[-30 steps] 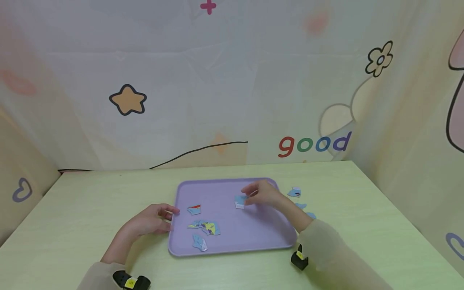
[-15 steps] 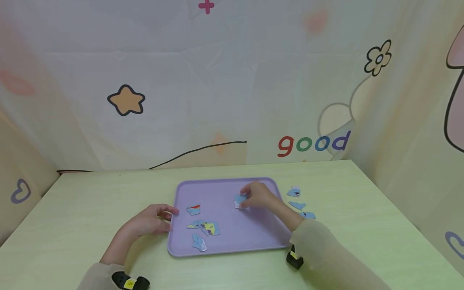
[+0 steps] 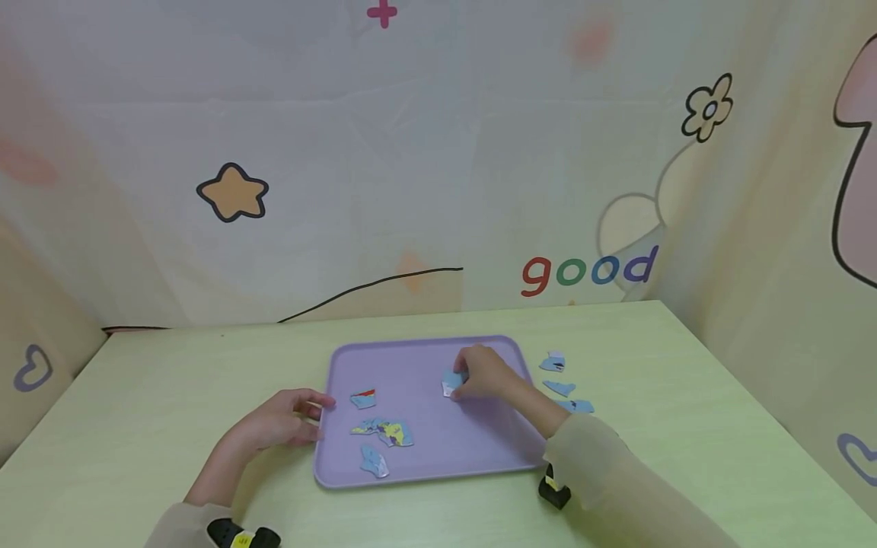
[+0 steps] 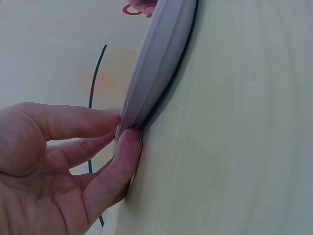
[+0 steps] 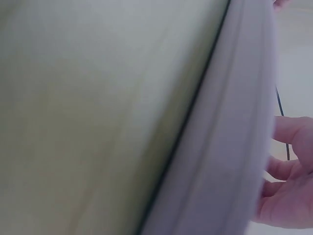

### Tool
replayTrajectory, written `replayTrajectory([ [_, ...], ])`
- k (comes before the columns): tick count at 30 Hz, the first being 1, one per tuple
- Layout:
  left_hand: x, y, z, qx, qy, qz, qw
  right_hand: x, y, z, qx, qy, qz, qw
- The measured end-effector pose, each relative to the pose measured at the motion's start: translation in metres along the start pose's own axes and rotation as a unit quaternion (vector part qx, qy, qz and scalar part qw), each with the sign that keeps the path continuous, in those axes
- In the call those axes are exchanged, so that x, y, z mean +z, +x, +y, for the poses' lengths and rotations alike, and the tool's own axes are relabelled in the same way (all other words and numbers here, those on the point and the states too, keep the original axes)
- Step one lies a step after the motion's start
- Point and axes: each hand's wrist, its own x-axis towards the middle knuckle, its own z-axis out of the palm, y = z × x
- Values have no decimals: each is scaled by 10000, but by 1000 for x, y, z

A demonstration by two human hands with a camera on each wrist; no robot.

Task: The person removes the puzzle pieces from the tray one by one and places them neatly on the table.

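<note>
- Head view: moderately bright, even, soft light; the desk (image 3: 685,449) takes a yellow-green cast.
- Faint, soft-edged shadows fall on the tray (image 3: 411,365) near the right forearm (image 3: 537,403) and on the desk beside the left forearm (image 3: 222,464).
- Puzzle pieces (image 3: 396,432): small, prints hard to read.
- Left wrist view: dimmer, greyish, fairly clear around the left grip (image 4: 54,188).
- Right wrist view: dim, hazy; near tray wall blurred.

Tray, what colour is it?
The tray is light purple, seen best in the head view.
</note>
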Motion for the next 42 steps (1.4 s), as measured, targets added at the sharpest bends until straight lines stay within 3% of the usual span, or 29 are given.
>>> replayTrajectory([
  [6,0,-1,0,38,-5,-16,10000,0,-1,1,-40,445,-9,9990],
  [11,0,-1,0,40,-12,-36,10000,-3,-2,8,228,1141,-387,9925],
  [22,1,0,0,-1,-92,-58,9999,-11,-8,19,488,2480,-1106,9612],
  [31,1,0,0,-16,-150,-65,9999,-17,-14,29,854,3333,-1333,9294],
  [36,1,-1,0,-33,-118,-22,9999,-20,-18,35,867,3731,-1397,9131],
  [42,1,-1,0,-40,-107,-3,9999,-24,-23,42,923,3887,-1332,9070],
])
